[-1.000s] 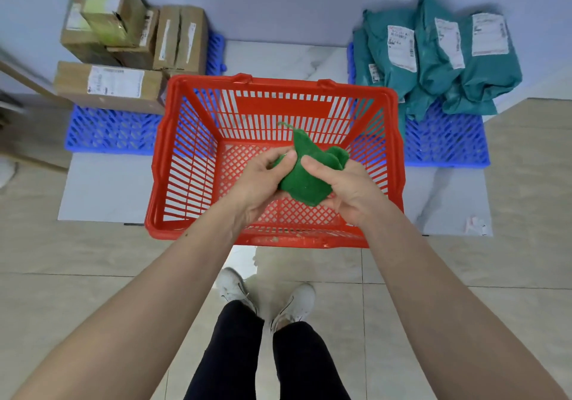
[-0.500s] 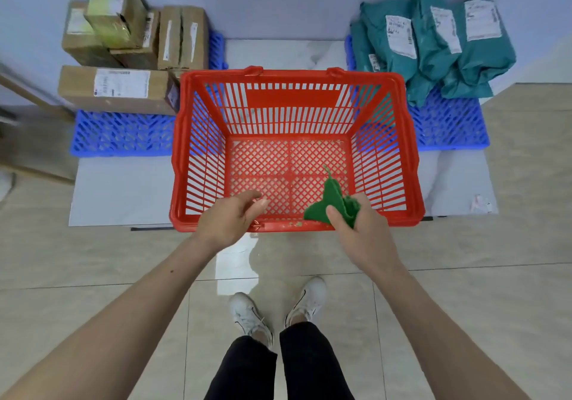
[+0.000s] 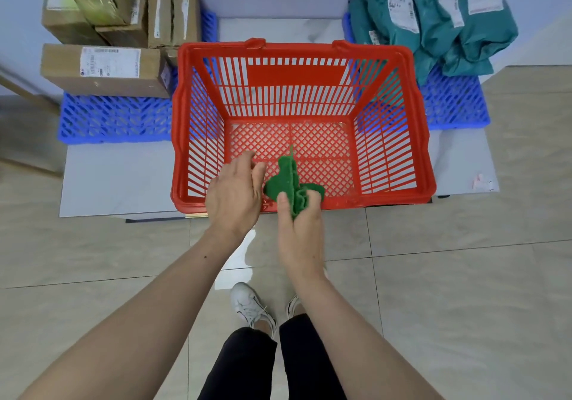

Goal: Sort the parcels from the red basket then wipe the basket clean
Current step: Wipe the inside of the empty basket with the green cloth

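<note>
1. While the right hand [image 3: 301,229] reaches in from the lower centre of the frame, its fingers and thumb curl round a crumpled green cloth [image 3: 291,183], gripping it over the near rim of the red basket [image 3: 416,121].
2. At centre frame the left hand [image 3: 232,195] hovers just beside the cloth, back facing up, fingers loosely bent and holding nothing; whether a fingertip touches the cloth cannot be told.
3. Both bare forearms run up from the bottom corners and meet near the middle.
4. One red basket fills the centre of the frame, standing on a pale slab, with its lattice floor showing and no parcels inside.
5. At the upper left, about five brown cardboard boxes [image 3: 105,68] are stacked on a blue pallet [image 3: 114,119]; the stack is cut off by the top edge, so the count is uncertain.
6. At the upper right, roughly four teal mailer bags [image 3: 486,28] overlap on a second blue pallet [image 3: 455,105], partly hidden by the basket's wall.
7. Labels on the boxes and bags are too small to read.
8. Two white shoes [image 3: 250,306] and dark trouser legs show at the lower centre, one shoe mostly hidden behind the right forearm.
</note>
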A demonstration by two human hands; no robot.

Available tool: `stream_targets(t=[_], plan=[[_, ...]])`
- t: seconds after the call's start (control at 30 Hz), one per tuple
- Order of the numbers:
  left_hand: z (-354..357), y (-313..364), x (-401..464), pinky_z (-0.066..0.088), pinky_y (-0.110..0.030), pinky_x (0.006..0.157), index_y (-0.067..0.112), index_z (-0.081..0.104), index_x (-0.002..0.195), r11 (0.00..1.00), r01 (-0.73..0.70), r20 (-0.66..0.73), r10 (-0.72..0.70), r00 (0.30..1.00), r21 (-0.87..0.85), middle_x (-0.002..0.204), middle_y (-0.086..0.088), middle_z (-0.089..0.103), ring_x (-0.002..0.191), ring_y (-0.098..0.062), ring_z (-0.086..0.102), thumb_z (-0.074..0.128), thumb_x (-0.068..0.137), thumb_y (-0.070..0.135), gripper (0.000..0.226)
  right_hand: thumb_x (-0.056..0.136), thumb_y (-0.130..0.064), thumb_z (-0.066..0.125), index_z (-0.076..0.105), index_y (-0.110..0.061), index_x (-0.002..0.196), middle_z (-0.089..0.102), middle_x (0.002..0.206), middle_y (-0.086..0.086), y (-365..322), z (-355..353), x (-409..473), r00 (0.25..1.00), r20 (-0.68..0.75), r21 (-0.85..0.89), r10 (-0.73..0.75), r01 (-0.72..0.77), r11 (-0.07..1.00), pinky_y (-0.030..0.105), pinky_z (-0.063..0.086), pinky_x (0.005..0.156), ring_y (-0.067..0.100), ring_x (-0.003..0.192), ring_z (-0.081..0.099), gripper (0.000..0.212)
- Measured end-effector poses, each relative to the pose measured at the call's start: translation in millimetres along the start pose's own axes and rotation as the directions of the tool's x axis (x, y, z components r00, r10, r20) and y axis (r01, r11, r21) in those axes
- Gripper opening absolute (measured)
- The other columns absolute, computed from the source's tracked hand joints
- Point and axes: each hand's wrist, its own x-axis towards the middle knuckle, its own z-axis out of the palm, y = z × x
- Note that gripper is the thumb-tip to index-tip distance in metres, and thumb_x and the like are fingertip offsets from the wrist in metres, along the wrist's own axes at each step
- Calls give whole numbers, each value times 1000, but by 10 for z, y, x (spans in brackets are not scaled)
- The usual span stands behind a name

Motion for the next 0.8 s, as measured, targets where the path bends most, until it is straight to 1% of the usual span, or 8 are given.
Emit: stream_targets(t=[0.07,0.13,0.2,0.3,0.4,0.5,0.67,0.8], plan=[[-7,-12,23,51,-48,83,14,52,129,998,-1,-18,0,1000,-70,117,-6,64,107,-31,60,20,99,54,60,101,-34,52,47,-19,110,63,90,-10,-136,-74,81,992,-49,201,117,-105,974,25,45,72,-4,79,61,19],[-38,-21,34,52,-47,86,14,52,132,994,-8,-29,5,1000,-112,122,-5,62,111,-28,59,24,101,51,56,102,-33,52,49,-19,113,62,90,-14,-203,-239,194,974,-119,351,192,-140,926,20,47,72,-6,75,60,18],[-69,-45,43,52,-45,86,13,53,132,996,-36,-31,33,999,-80,122,-6,64,111,-28,60,27,101,48,54,101,-26,55,51,-18,117,63,92,-14,-201,-414,270,978,-154,394,144,-73,916,16,49,74,1,81,62,18],[-89,-92,79,50,-44,84,13,56,128,997,-63,-17,64,998,36,116,-9,68,105,-31,63,28,102,46,50,98,-18,61,52,-24,129,66,103,-18,-75,-590,340,992,-25,166,-127,130,978,18,50,84,-4,92,63,33],[-52,-117,117,44,-45,90,15,54,128,998,1,-20,1,1000,63,116,-7,66,107,-30,61,32,104,41,42,93,-6,62,57,-26,136,66,123,-12,35,-584,468,886,332,-123,-323,380,917,21,47,93,-6,106,60,48],[-27,-110,127,42,-46,94,16,53,128,998,25,-56,-22,998,49,118,-5,65,110,-29,59,30,104,43,43,81,-19,51,61,-34,134,53,147,-9,65,-534,575,753,611,-348,-245,534,771,48,30,113,9,136,46,56],[-26,-83,148,40,-46,97,17,52,130,998,43,-65,-41,997,35,121,-3,64,113,-27,58,30,104,44,44,73,-63,68,57,-40,137,47,151,-11,110,-623,673,664,721,-381,-196,617,689,48,24,115,9,139,40,68],[-12,-75,159,40,-46,100,18,52,131,998,50,-62,-48,997,36,123,-1,64,116,-26,57,29,104,48,47,70,-75,59,68,-38,124,59,141,-9,105,-533,717,717,660,-316,-226,538,781,42,34,113,8,130,52,66]])
